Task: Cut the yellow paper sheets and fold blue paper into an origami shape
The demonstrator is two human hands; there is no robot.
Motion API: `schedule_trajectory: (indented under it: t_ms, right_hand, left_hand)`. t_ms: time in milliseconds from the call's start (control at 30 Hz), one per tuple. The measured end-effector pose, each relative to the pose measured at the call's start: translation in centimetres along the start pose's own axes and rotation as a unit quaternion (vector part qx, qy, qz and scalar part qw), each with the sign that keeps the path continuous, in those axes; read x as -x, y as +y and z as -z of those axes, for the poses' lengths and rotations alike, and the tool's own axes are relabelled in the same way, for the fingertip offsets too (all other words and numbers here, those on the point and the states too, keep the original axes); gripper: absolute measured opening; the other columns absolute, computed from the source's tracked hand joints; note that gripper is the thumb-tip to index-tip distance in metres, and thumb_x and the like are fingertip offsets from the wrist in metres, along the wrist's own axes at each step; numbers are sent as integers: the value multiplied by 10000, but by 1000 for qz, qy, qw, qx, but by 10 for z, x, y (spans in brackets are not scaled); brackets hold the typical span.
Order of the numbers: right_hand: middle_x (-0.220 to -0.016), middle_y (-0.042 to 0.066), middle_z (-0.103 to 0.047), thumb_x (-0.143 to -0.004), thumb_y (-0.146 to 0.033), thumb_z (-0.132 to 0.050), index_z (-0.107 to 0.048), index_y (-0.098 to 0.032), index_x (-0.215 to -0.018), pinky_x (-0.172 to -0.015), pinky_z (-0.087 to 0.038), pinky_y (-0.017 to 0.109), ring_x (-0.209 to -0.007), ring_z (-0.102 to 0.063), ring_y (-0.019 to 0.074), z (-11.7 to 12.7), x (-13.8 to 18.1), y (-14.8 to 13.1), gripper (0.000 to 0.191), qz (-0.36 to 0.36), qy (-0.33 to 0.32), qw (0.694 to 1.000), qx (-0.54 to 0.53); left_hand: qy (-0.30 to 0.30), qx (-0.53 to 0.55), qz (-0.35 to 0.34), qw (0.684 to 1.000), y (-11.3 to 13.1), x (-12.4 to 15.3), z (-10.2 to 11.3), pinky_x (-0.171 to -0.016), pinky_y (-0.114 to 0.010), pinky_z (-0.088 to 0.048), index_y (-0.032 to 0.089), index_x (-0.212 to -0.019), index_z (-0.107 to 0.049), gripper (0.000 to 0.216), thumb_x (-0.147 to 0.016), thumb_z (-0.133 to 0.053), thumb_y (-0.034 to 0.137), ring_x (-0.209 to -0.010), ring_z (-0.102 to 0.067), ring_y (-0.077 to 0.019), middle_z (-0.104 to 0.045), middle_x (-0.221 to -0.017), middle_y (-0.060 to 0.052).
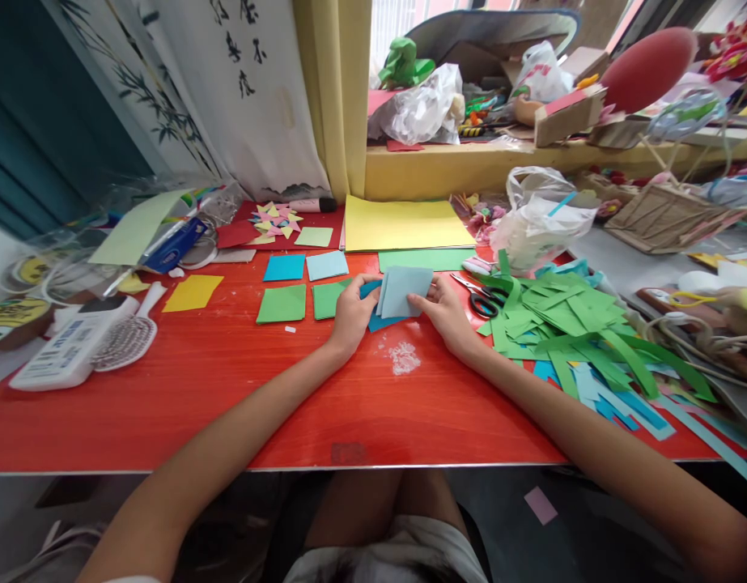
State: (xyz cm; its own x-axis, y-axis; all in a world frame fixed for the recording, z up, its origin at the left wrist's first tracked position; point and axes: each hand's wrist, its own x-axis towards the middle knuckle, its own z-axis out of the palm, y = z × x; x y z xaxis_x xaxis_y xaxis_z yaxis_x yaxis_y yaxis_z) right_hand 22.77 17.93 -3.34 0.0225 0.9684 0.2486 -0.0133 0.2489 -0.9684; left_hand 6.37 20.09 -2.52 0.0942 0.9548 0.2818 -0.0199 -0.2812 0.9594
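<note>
Both hands hold a small stack of square paper sheets over the red table (227, 389). The top sheet is pale blue paper (405, 290), with a darker blue sheet (382, 322) showing beneath it. My left hand (353, 312) grips the stack's left edge with curled fingers. My right hand (443, 312) pinches the right edge. Two green squares (282, 304) lie just left of my left hand, and two blue squares (305, 266) lie behind those.
Black-handled scissors (483, 298) lie right of my right hand, beside a heap of green and blue paper strips (567, 332). Large yellow sheet (403, 224) and a green sheet at the back. A yellow square (193, 292), hairbrush (127, 336) and white device (75, 344) at left. Folded paper stars (276, 219).
</note>
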Motion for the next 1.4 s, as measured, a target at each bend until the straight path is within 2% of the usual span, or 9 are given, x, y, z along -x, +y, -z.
schedule_trajectory:
  t_ms: [233, 433, 567, 767, 900, 1000, 1100, 1267, 1400]
  right_hand:
    - [-1080, 69, -647, -822, -294, -565, -462, -225, -965, -927, -487, 403, -990, -626, 197, -2, 1, -3, 189, 22, -9, 1000, -10]
    - [-1175, 79, -599, -776, -272, -609, -399, -242, -1092, -911, -494, 399, -1032, -599, 207, -4, 0, 5, 380, 21, -54, 998, 26]
    - [-1198, 85, -576, -776, -247, -587, -441, -227, -1078, -982, -436, 426, -1099, -550, 223, -3, -2, 11, 336, 23, -45, 996, 68]
    - [-1103, 74, -626, -800, -274, -532, -480, -225, -1029, -915, -466, 403, -994, -605, 214, 2, -2, 8, 240, 7, -2, 996, 84]
    - [-1076, 79, -637, -777, -285, -562, -473, -216, -1103, -861, -489, 393, -929, -628, 211, 5, -4, 8, 345, -14, 17, 996, 88]
    - [-1058, 85, -641, -753, -293, -595, -499, -198, -1128, -842, -495, 394, -926, -625, 222, 7, -7, 9, 399, -29, 18, 995, 91]
    - [-1046, 77, -650, -737, -329, -629, -517, -201, -1173, -845, -503, 398, -933, -624, 227, 10, -10, 9, 468, -51, 19, 995, 84]
    - [-1027, 69, -657, -759, -404, -614, -494, -197, -1265, -819, -539, 397, -854, -649, 207, 13, -14, 5, 560, -101, 29, 994, 41]
    - [-953, 61, -678, -774, -391, -604, -556, -195, -1195, -795, -563, 383, -818, -672, 200, 11, -15, 1, 466, -124, 18, 992, 3]
  left_hand:
    - [-41, 10, -23, 999, 13, 7, -5, -838, -255, -455, 211, -1016, -569, 291, -882, -506, 462, -1011, -573, -166, -622, -1079, -54]
    - [-101, -40, -24, 994, 10, 8, -8, -972, -301, -428, 220, -1147, -432, 401, -774, -560, 146, -1185, -500, -189, -535, -1239, -76]
    - [-95, -97, -14, 991, 3, 5, -8, -942, -328, -442, 213, -1143, -436, 491, -691, -469, 23, -1102, -531, -194, -531, -1213, -68]
    - [-52, -183, -49, 980, 2, 6, -7, -976, -391, -423, 194, -1211, -410, 412, -808, -484, 141, -1129, -516, -227, -501, -1253, -113]
    - [-102, -247, -130, 955, 5, 3, 2, -1156, -429, -210, 148, -1286, -416, 533, -775, -568, 142, -1365, -309, -262, -381, -1422, -153]
    - [-196, -368, -193, 888, 2, -2, 8, -1183, -472, -107, 97, -1264, -474, 535, -779, -633, 261, -1414, -230, -310, -372, -1453, -193]
    - [-232, -434, -203, 847, -3, -4, 10, -1157, -498, -178, 119, -1215, -524, 481, -820, -603, 382, -1324, -405, -305, -523, -1337, -181]
    - [-227, -431, -189, 853, -5, -2, 10, -1031, -446, -387, 187, -1111, -602, 353, -838, -590, 409, -1174, -550, -277, -622, -1219, -134]
    - [-225, -423, -189, 858, -5, -3, 13, -954, -377, -447, 244, -1054, -643, 287, -822, -615, 411, -1158, -565, -256, -655, -1178, -79]
